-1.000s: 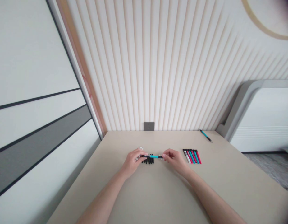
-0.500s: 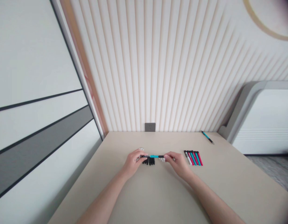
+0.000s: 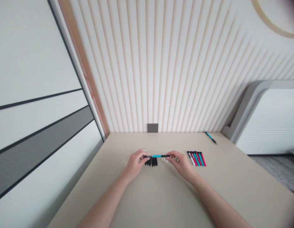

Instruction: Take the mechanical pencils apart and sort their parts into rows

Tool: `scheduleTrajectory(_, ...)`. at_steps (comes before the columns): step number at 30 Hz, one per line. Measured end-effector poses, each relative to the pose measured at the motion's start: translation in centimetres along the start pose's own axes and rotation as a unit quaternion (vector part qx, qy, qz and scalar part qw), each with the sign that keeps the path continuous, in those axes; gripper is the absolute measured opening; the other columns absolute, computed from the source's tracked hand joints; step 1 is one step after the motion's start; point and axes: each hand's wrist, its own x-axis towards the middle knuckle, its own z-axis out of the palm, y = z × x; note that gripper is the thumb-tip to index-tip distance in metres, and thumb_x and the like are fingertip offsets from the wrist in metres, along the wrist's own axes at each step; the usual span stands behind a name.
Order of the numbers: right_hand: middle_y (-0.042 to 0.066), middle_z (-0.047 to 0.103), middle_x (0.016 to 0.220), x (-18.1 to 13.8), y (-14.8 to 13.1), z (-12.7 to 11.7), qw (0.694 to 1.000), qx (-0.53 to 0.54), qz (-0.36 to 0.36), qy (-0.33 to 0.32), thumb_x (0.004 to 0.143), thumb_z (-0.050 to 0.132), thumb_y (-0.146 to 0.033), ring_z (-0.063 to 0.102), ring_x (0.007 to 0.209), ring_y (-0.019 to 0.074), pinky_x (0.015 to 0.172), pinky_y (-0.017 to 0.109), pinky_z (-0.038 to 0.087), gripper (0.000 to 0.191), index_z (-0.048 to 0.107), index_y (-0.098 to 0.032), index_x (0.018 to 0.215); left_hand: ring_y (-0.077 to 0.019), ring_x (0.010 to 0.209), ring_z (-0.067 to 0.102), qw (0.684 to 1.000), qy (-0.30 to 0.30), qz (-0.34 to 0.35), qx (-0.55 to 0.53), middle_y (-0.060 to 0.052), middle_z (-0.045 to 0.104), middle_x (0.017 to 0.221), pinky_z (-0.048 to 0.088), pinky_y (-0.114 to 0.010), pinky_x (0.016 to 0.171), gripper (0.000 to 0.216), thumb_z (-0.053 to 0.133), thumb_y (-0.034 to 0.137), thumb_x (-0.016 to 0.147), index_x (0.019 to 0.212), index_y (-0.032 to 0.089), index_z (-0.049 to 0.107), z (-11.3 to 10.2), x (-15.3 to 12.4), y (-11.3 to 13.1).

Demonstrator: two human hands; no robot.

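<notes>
A blue and black pen (image 3: 157,156) is held level just above the tabletop, one end in each of my hands. My left hand (image 3: 135,163) pinches the left end, which is black and silvery. At the opposite end, the fingers of my right hand (image 3: 180,163) close around the tip of the black grip, hiding it. Below the pen, several short black pen parts (image 3: 152,162) lie side by side. Small white pieces (image 3: 164,160) rest beside my right fingers, and more white pieces (image 3: 144,150) show partly behind my left hand.
Right of my right hand lies a row of several white, red and blue pen barrels (image 3: 196,158) with black ends. A blue and black pen (image 3: 211,138) lies near the back edge of the beige table (image 3: 147,196). A dark socket (image 3: 152,128) is on the ribbed wall.
My right fingers have shifted slightly outward, baring more of the pen's black grip. Both hands still hold the pen. The whole view has shifted a little.
</notes>
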Motion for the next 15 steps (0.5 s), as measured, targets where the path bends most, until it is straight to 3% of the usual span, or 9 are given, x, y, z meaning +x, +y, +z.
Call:
scheduleTrajectory(4,0.005,0.064,0.065,-0.03,0.07,0.01,0.999,-0.034,-0.002,-0.021,0.098,0.03,-0.046,0.06,0.066,0.0171,0.071,0.03,0.043,0.055,0.064,-0.019,0.064,-0.0174,0.081,0.062,1.0,-0.019,0.021,-0.006,-0.006,0.068,0.085,0.05,-0.029,0.075,0.014,0.061,0.031,0.089,0.09,0.019,0.068,0.09,-0.01,-0.02)
scheduleTrajectory(10,0.008,0.068,0.094,0.08,-0.08,-0.45,0.997,-0.042,-0.072,-0.002,0.09,0.053,-0.047,0.06,0.088,0.0218,0.081,0.034,0.044,0.031,0.065,-0.022,0.105,-0.0171,0.081,0.062,1.0,-0.007,0.0,0.014,-0.006,0.068,0.088,0.05,-0.029,0.075,0.013,0.061,0.029,0.088,0.092,0.019,0.068,-0.15,0.02,-0.16)
scheduleTrajectory(12,0.007,0.068,0.089,0.09,-0.11,-0.45,0.995,-0.052,-0.082,-0.002,0.092,0.051,-0.045,0.06,0.086,0.0216,0.081,0.035,0.043,0.028,0.067,-0.022,0.096,-0.017,0.08,0.062,1.0,-0.009,0.005,0.011,-0.006,0.067,0.086,0.05,-0.029,0.074,0.013,0.061,0.03,0.088,0.091,0.019,0.068,-0.11,-0.02,-0.28)
scheduleTrajectory(15,0.005,0.067,0.072,0.07,0.02,-0.26,0.995,-0.069,-0.071,-0.026,0.097,0.04,-0.042,0.059,0.076,0.0195,0.081,0.035,0.041,0.041,0.067,-0.021,0.075,-0.017,0.081,0.063,0.999,-0.024,0.022,0.007,-0.006,0.067,0.086,0.049,-0.028,0.075,0.014,0.059,0.029,0.089,0.092,0.019,0.068,-0.01,-0.07,-0.53)
